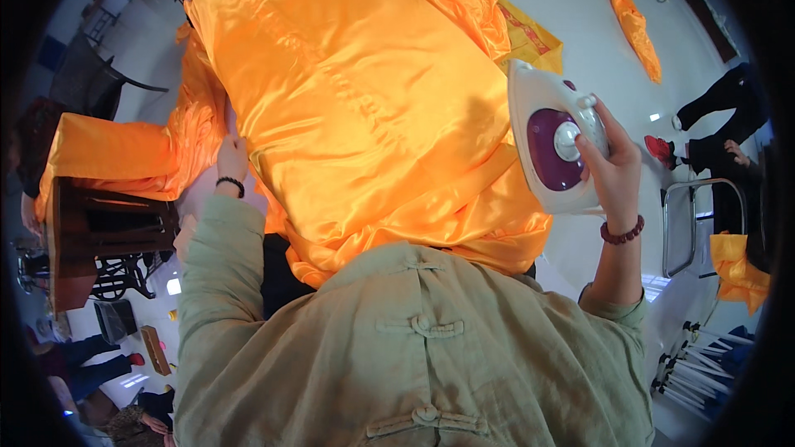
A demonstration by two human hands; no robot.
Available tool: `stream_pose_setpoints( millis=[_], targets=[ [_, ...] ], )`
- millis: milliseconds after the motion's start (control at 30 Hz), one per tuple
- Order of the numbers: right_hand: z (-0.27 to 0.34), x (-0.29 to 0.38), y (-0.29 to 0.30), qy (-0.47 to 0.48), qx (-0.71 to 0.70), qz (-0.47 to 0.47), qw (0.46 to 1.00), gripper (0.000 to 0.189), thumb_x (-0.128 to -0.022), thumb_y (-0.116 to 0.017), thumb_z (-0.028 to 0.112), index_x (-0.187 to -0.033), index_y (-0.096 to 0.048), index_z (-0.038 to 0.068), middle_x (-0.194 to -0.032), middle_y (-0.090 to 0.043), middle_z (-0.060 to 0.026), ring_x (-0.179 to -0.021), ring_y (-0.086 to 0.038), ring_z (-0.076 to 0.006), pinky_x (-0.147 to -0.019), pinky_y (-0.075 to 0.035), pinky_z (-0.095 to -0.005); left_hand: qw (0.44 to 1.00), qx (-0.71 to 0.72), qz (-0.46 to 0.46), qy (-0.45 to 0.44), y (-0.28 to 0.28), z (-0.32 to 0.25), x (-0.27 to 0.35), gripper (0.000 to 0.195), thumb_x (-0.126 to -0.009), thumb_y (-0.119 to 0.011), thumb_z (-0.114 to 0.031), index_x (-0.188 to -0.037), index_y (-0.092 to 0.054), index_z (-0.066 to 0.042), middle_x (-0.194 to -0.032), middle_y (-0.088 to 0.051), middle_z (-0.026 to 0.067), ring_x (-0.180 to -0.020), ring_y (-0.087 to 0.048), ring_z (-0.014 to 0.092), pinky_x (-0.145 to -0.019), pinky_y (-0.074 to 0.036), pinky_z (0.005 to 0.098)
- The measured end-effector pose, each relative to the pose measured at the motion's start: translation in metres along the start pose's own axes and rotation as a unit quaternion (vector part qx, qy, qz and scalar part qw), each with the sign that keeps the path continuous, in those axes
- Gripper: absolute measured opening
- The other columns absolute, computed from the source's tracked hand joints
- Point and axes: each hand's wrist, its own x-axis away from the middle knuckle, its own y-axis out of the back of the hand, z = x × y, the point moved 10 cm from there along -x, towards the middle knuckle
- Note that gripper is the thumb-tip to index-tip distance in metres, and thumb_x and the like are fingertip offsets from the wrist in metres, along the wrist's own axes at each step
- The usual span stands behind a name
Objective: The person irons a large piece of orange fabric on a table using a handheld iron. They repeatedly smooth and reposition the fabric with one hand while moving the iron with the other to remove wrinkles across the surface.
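Observation:
A wide sheet of shiny orange satin cloth (348, 87) spreads in front of me, wrinkled along its middle and bunched in folds near my body. My left hand (233, 158), with a dark beaded bracelet at the wrist, pinches the cloth's left edge. In my right hand (612, 167) is a white and purple steam iron (549, 152), gripped at its handle with the thumb by the dial. The iron is at the cloth's right edge, tilted; its soleplate is hidden, so I cannot tell whether it touches the fabric.
At left, more orange cloth drapes over a wooden sewing-machine table (118, 214) with a black iron stand. A dark chair (87, 77) stands behind it. A yellow bag (534, 37) lies beyond the cloth. Seated people, a metal-framed chair (677, 230) and white poles (702, 366) are at right.

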Motion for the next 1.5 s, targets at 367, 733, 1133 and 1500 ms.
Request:
stream_pose_setpoints(
  millis=[367, 733, 1133, 1500],
  targets=[
    [0.068, -0.145, -0.203, 0.144, 0.181, 0.227, 0.946, 0.049, -0.085, -0.065, 0.023, -0.133, -0.060, 0.016, -0.107, -0.070, -0.0156, -0.093, -0.069, -0.0296, -0.082, -0.054, -0.0375, 0.980, -0.007, -0.040, -0.193, 0.006, -0.133, 0.044, 0.059, -0.090, -0.066, -0.034, -0.139, -0.046, -0.009, -0.151, -0.036, 0.0191, -0.140, -0.032, 0.036, -0.113, -0.028, 0.0504],
    [0.054, -0.207, -0.298, 0.152, 0.269, 0.250, 0.918, 0.044, -0.091, -0.058, 0.021, -0.135, -0.055, 0.014, -0.114, -0.067, -0.0188, -0.099, -0.067, -0.0323, -0.084, -0.055, -0.0396, 0.980, -0.093, 0.114, -0.137, -0.028, -0.158, 0.057, 0.082, -0.091, -0.063, -0.048, -0.155, -0.027, -0.013, -0.163, -0.017, 0.0159, -0.152, -0.010, 0.032, -0.119, -0.011, 0.0543],
    [0.027, -0.122, -0.175, 0.067, 0.272, 0.179, 0.943, 0.053, -0.090, -0.061, 0.020, -0.141, -0.051, 0.009, -0.090, -0.068, -0.0222, -0.084, -0.066, -0.0375, -0.075, -0.052, -0.0448, 0.930, -0.052, 0.137, -0.338, -0.034, -0.265, 0.106, 0.080, -0.086, -0.067, -0.047, -0.153, -0.033, -0.018, -0.161, -0.024, 0.0122, -0.149, -0.021, 0.029, -0.115, -0.016, 0.0592],
    [0.011, -0.295, -0.248, 0.066, 0.318, 0.122, 0.938, 0.052, -0.087, -0.061, 0.024, -0.136, -0.055, 0.008, -0.097, -0.072, -0.0192, -0.094, -0.069, -0.0339, -0.084, -0.052, -0.0433, 0.844, -0.052, 0.292, -0.447, -0.068, -0.313, 0.153, 0.081, -0.085, -0.062, -0.060, -0.153, -0.034, -0.026, -0.161, -0.026, 0.0060, -0.148, -0.025, 0.027, -0.116, -0.021, 0.0552]
  ],
)
